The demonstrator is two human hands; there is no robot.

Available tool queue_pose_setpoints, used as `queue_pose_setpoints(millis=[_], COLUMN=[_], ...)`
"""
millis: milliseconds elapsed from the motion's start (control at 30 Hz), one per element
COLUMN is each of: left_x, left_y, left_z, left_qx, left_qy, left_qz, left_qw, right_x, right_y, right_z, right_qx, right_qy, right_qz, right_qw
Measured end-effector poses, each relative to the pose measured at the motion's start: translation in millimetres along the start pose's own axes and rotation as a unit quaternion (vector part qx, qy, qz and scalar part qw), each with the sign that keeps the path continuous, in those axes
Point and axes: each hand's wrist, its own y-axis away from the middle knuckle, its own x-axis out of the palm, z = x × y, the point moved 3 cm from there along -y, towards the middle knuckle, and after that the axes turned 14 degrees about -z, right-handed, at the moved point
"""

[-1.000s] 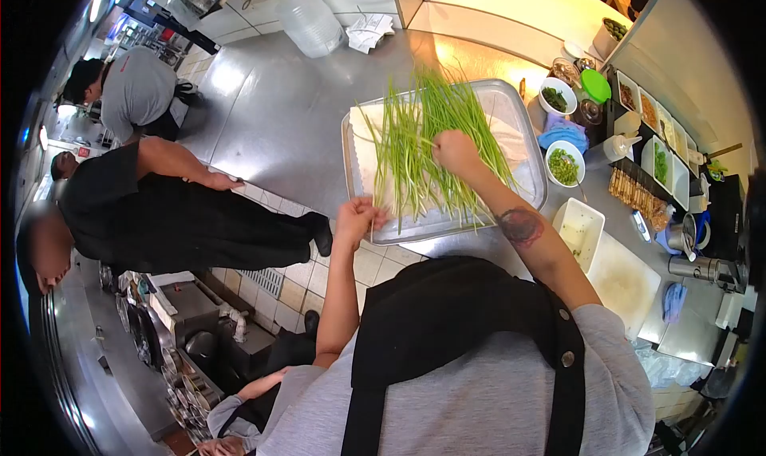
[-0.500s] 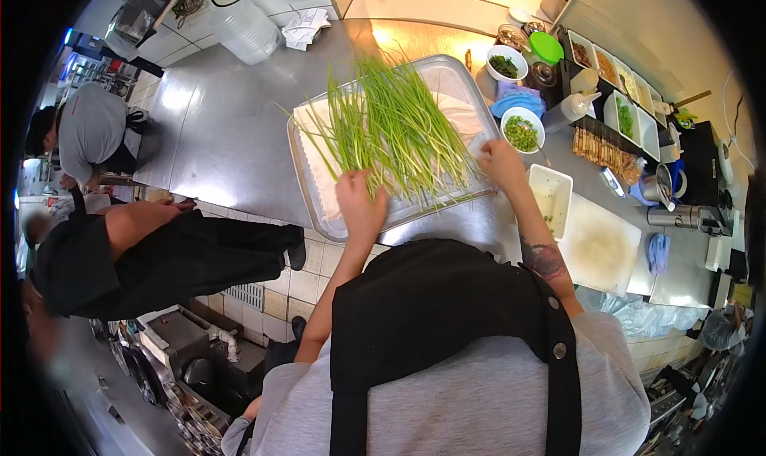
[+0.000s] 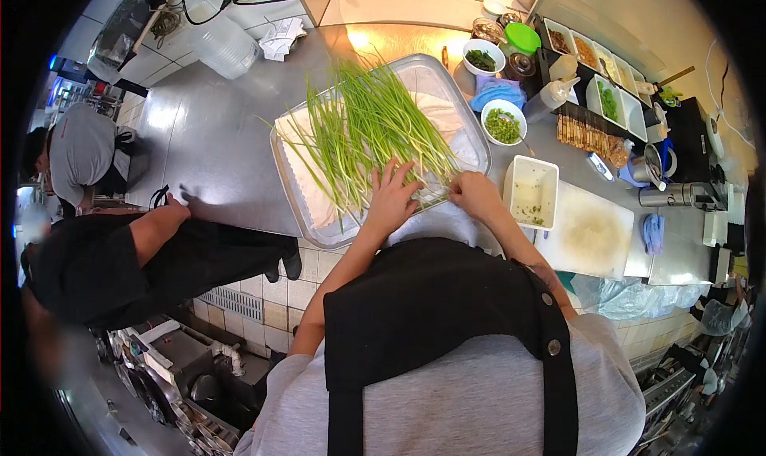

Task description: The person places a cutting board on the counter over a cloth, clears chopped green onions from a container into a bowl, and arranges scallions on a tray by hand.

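Observation:
A thick layer of long, thin green onions (image 3: 363, 125) lies across a metal tray (image 3: 484, 137), on top of pale cloths (image 3: 297, 137). Their white ends point toward me. My left hand (image 3: 392, 197) rests over these ends at the near side, its fingers spread. To its right, my right hand (image 3: 476, 194) is at the tray's near right corner with the fingers drawn together by the outermost white ends. What is between those fingertips is too small to make out.
Right of the tray are a bowl of chopped greens (image 3: 503, 123), a white rectangular container (image 3: 532, 191) and a cutting board (image 3: 590, 231). Condiment tubs (image 3: 610, 101) line the back right. At left, a person in black (image 3: 104, 256) stands by the counter; another person (image 3: 80, 149) is beyond.
My left hand has moved right along the white ends and its fingers have spread. My right hand has come in from the tray's right edge to the near corner. The view has shifted slightly.

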Motion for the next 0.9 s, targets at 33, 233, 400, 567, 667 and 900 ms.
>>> queue_pose_setpoints(millis=[33, 233, 400, 567, 667, 900], left_x=[0, -8, -20, -25, -36, -34], left_y=[0, 7, -10, -29, -30, 9], left_z=[2, 4, 7, 18, 3, -3], left_qx=[-0.010, -0.020, -0.030, -0.085, -0.018, -0.066], left_qy=[-0.002, -0.027, -0.053, -0.016, 0.070, 0.003], left_qz=[-0.002, -0.069, -0.115, -0.036, -0.010, -0.014], left_qw=[1.000, 0.997, 0.991, 0.996, 0.997, 0.998], right_x=[-3, -101, -130, -83, -39, -27], right_y=[2, -14, -55, -89, -94, -81], right_z=[3, 37, 68, 104, 100, 58], right_qx=[0.008, -0.047, -0.265, -0.484, -0.560, -0.402], right_qy=[0.007, -0.109, -0.005, 0.021, 0.064, -0.062], right_qz=[0.002, 0.006, -0.191, -0.184, -0.093, -0.157], right_qw=[1.000, 0.993, 0.945, 0.855, 0.821, 0.900])
